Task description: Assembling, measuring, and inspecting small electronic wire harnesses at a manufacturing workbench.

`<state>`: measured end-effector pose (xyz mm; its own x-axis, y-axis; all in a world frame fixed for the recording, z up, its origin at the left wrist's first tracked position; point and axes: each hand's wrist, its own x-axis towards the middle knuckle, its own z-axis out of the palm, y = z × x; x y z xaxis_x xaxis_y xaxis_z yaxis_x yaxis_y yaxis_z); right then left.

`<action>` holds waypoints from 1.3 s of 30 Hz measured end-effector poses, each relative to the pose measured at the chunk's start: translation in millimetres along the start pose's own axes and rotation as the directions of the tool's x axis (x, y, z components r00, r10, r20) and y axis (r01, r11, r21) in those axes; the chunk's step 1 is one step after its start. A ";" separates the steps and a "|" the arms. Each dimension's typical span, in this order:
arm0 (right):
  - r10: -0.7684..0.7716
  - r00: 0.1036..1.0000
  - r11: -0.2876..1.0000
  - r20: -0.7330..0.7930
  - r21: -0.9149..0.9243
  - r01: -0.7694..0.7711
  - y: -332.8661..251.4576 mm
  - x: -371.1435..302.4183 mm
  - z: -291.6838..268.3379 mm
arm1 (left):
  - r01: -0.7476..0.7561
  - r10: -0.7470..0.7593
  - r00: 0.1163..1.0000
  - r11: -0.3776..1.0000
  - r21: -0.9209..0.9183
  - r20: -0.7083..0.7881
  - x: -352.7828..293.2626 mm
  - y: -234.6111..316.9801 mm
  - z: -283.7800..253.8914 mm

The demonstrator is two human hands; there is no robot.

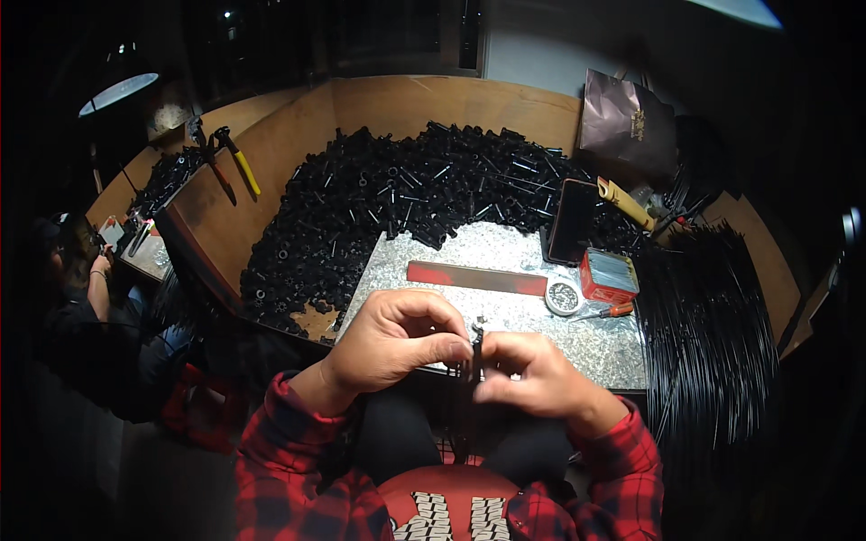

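Close together over the front edge of the bench, both my hands work at a slim black part [478, 353] with a small shiny tip, held upright. My left hand [392, 341] is closed, its thumb and forefinger pinching at the part's left side. On the other side my right hand [539, 377] has its fingers curled against the part. Its lower end hangs dark over my lap, so what is attached there cannot be made out. Beyond my hands lies a flat bar [487, 278], brown with worn red patches, on the speckled grey board [388, 279].
A heap of small black tubular parts [424, 180] fills the wood-walled bench. Right of the bar are a round dish of small bits [565, 296], a red box [606, 275], an orange-handled tool [617, 310] and a phone [572, 221]. Long black rods [708, 334] hang over the right edge. Another person [99, 279] sits left.
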<state>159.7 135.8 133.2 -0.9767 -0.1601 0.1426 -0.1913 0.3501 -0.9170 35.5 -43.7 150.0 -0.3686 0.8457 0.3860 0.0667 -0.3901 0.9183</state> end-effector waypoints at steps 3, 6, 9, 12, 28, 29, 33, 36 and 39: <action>-0.045 0.993 0.991 -0.109 0.123 0.059 11.4 9.6 5.0 | 0.032 -0.030 0.999 0.998 0.059 -0.039 2.7 2.1 8.3; -0.114 0.978 0.993 -0.175 0.022 0.120 11.1 10.2 9.1 | 0.049 -0.041 0.987 0.997 0.053 -0.155 -2.5 -1.8 8.9; -0.201 0.951 0.977 -0.235 -0.123 0.176 22.8 8.8 11.8 | 0.040 -0.014 0.988 0.985 0.168 -0.156 -1.5 -2.3 11.0; -0.225 0.940 0.972 -0.258 -0.130 0.197 21.6 5.7 13.5 | -0.073 0.097 0.994 0.931 0.357 -0.050 -0.1 -0.5 5.5; 0.036 0.903 0.894 -0.428 0.417 0.163 24.1 13.4 29.1 | -0.018 0.160 0.891 0.947 0.321 -0.424 1.6 -47.4 -51.3; 0.031 0.899 0.896 -0.437 0.411 0.169 26.9 13.2 26.5 | 0.039 0.343 0.778 0.809 0.586 -0.526 -0.9 -71.1 -84.5; -0.020 0.875 0.905 -0.484 0.363 0.221 33.1 10.8 24.4 | 0.713 0.484 0.604 0.027 0.701 -0.633 -43.7 -108.3 -177.9; 0.008 0.874 0.912 -0.486 0.362 0.193 27.5 9.3 25.4 | 0.692 0.400 0.699 -0.171 0.701 -0.592 -63.4 -125.2 -201.5; 0.031 0.866 0.914 -0.499 0.365 0.177 24.8 8.1 24.5 | 0.613 0.343 0.781 -0.265 0.744 -0.521 -67.7 -144.2 -221.5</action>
<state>149.4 120.6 102.5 -0.9002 0.3328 0.2808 -0.3126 -0.0449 -0.9488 -154.5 -125.3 -27.8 -0.7486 0.3369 0.5711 0.4463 0.8930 0.0583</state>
